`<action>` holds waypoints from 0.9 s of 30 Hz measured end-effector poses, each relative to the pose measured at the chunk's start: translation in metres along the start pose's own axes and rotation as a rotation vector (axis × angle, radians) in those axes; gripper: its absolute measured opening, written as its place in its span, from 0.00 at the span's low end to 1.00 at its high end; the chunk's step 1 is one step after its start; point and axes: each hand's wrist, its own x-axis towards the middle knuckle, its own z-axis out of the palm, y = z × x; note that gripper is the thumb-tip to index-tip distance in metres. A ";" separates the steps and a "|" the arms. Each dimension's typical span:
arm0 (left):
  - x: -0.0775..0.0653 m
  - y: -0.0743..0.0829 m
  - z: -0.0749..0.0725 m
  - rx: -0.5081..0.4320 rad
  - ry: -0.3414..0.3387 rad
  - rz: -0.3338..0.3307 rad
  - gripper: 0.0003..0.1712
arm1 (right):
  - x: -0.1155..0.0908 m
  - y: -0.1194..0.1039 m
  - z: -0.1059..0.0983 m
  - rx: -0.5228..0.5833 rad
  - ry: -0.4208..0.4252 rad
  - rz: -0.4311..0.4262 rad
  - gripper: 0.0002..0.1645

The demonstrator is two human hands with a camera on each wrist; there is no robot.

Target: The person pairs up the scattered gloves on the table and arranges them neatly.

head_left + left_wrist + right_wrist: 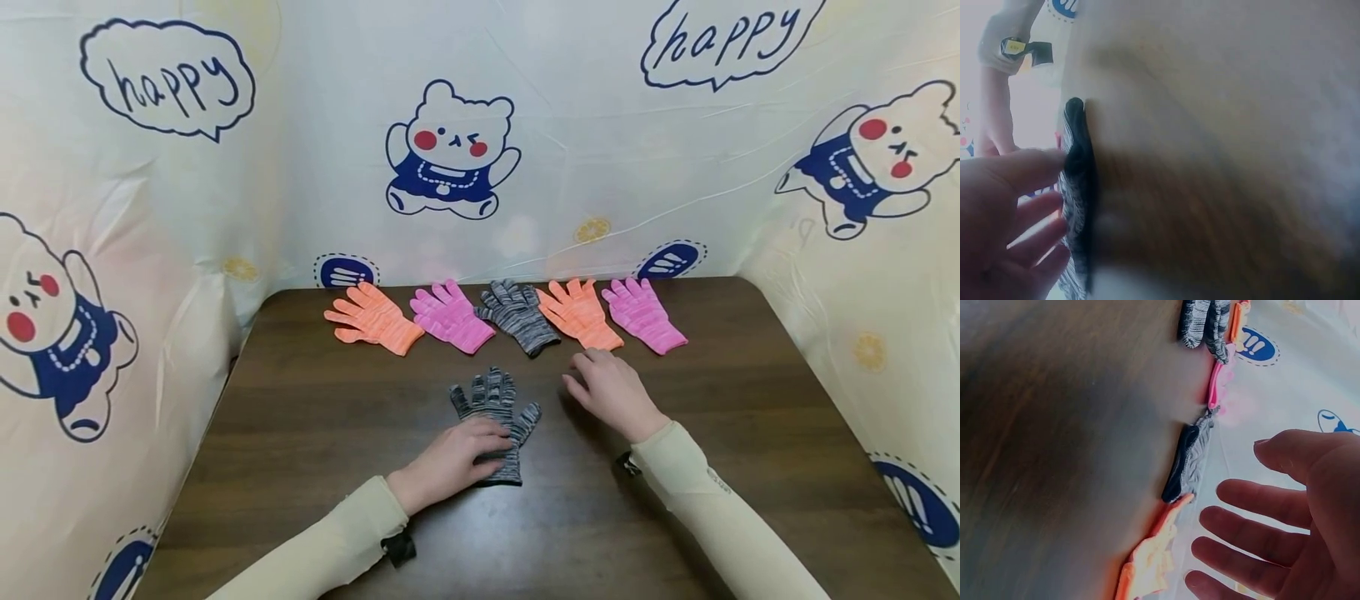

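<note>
A grey-and-black striped knit glove (491, 398) lies flat near the middle of the table, fingers toward the far side. My left hand (459, 460) rests across its palm and cuff; the left wrist view has the thumb at the dark cuff edge (1077, 156) and the other fingers along the knit. Over to the right, my right hand (613, 396) hovers with nothing in it, its fingertips near the cuff of an orange glove (583, 317). In the right wrist view its fingers are spread and apart from the gloves.
Along the far edge, from the left, lie an orange glove (375, 321), a pink glove (453, 318), a grey striped glove (519, 317), the orange one near my right hand, and a pink glove (645, 317). Behind the brown table (315, 433) hangs a printed curtain (322, 150).
</note>
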 end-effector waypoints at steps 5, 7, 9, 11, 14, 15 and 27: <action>0.000 -0.002 -0.004 -0.026 -0.084 -0.014 0.19 | 0.013 0.001 0.000 0.005 -0.011 -0.014 0.14; 0.001 -0.002 -0.004 -0.041 -0.092 -0.028 0.19 | 0.020 0.002 0.001 0.018 -0.016 -0.024 0.14; 0.001 -0.003 -0.004 -0.046 -0.093 -0.040 0.20 | 0.027 0.001 0.000 0.035 -0.019 -0.034 0.13; 0.000 -0.003 -0.004 -0.054 -0.096 -0.048 0.20 | 0.035 0.000 0.000 0.051 -0.032 -0.049 0.12; -0.001 -0.004 -0.003 -0.059 -0.101 -0.052 0.20 | 0.047 -0.004 -0.002 0.067 -0.063 -0.062 0.11; -0.001 -0.004 -0.003 -0.062 -0.101 -0.054 0.20 | 0.052 -0.006 -0.003 0.070 -0.073 -0.066 0.11; -0.004 -0.002 -0.001 -0.101 -0.095 -0.063 0.19 | 0.109 0.001 0.008 0.054 -0.173 -0.090 0.11</action>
